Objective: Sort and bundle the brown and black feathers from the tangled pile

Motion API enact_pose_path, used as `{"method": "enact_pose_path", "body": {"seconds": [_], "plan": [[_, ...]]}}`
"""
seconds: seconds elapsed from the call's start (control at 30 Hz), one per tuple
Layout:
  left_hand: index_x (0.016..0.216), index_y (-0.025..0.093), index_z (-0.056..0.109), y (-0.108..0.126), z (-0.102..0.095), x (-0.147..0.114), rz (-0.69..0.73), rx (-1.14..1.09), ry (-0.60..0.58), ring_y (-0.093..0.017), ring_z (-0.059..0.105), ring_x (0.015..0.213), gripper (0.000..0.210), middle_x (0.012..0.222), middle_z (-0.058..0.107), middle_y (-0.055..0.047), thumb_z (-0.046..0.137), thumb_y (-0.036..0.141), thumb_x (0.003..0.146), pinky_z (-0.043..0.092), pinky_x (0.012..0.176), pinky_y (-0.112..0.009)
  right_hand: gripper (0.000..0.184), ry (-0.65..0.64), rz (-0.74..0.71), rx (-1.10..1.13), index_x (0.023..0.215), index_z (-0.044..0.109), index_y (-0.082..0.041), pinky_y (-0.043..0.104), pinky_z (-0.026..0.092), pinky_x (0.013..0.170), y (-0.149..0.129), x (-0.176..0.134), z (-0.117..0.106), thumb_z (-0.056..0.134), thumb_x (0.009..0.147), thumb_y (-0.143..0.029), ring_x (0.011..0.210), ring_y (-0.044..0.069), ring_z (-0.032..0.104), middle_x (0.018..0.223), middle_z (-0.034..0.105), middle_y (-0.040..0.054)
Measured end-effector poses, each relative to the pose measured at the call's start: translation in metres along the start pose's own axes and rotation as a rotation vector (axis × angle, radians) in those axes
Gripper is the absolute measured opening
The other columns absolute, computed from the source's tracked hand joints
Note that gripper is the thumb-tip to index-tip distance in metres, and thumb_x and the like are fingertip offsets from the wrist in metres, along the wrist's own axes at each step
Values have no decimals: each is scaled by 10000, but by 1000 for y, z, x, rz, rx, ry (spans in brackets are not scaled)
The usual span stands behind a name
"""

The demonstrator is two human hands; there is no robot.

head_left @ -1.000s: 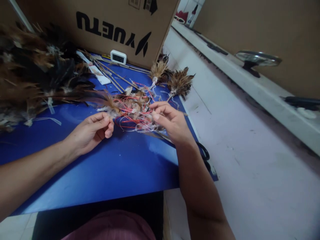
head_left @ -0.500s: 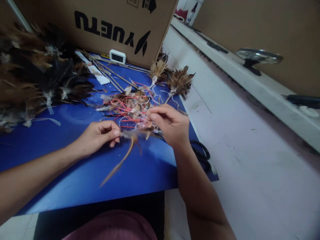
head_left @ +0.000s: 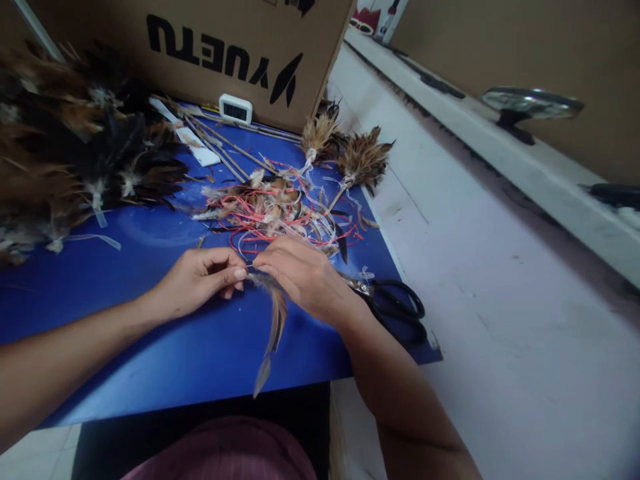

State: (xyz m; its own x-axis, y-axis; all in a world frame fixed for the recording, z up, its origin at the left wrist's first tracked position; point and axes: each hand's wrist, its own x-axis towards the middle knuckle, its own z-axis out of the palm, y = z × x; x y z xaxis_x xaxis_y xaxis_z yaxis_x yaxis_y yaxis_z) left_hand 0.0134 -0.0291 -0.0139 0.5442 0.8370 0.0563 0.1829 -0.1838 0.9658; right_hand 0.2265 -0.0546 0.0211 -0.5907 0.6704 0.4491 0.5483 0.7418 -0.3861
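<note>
Pinched between the thumb and fingers of my left hand [head_left: 213, 277] is the quill end of a brown and grey feather [head_left: 274, 327], whose tip hangs down over the blue table. My right hand [head_left: 300, 273] is closed right beside it, fingertips together near the same quill end; what they grip is hidden or too thin to make out. Just beyond both hands lies a tangled heap of loose feathers and pink and white strings [head_left: 270, 210]. Black-handled scissors [head_left: 395, 300] rest by my right wrist, partly covered by it.
Bundles of dark feathers [head_left: 90, 153] cover the table's left side. Two tied brown feather bunches [head_left: 365, 157] lie at the back right. Thin sticks [head_left: 220, 143], a small white digital clock [head_left: 235, 109] and a large cardboard box [head_left: 225, 40] stand behind. A white wall ledge [head_left: 450, 127] runs along the right.
My right hand has moved left and toward me, from over the string heap to beside my left fingertips. The feather now hangs more steeply, and more of the scissors shows.
</note>
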Motion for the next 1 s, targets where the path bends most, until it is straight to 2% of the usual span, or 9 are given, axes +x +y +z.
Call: {"method": "enact_pose_path", "body": {"seconds": [0.2, 1.0], "plan": [[686, 147, 643, 1, 0, 0, -7, -29, 12, -90, 529, 488, 236, 541, 594, -2, 630, 323, 841, 413, 507, -197, 239, -38, -11, -61, 968, 613, -155, 347, 429, 875, -1, 0, 2, 390, 998, -237, 914, 169, 565, 936, 635, 70], [716, 144, 657, -5, 1, 0, -33, -40, 14, -92, 543, 495, 236, 537, 603, -4, 630, 336, 850, 425, 523, -195, 223, -73, -58, -102, 929, 615, -170, 331, 453, 851, 0, 0, 7, 404, 987, -214, 884, 165, 557, 907, 621, 63]]}}
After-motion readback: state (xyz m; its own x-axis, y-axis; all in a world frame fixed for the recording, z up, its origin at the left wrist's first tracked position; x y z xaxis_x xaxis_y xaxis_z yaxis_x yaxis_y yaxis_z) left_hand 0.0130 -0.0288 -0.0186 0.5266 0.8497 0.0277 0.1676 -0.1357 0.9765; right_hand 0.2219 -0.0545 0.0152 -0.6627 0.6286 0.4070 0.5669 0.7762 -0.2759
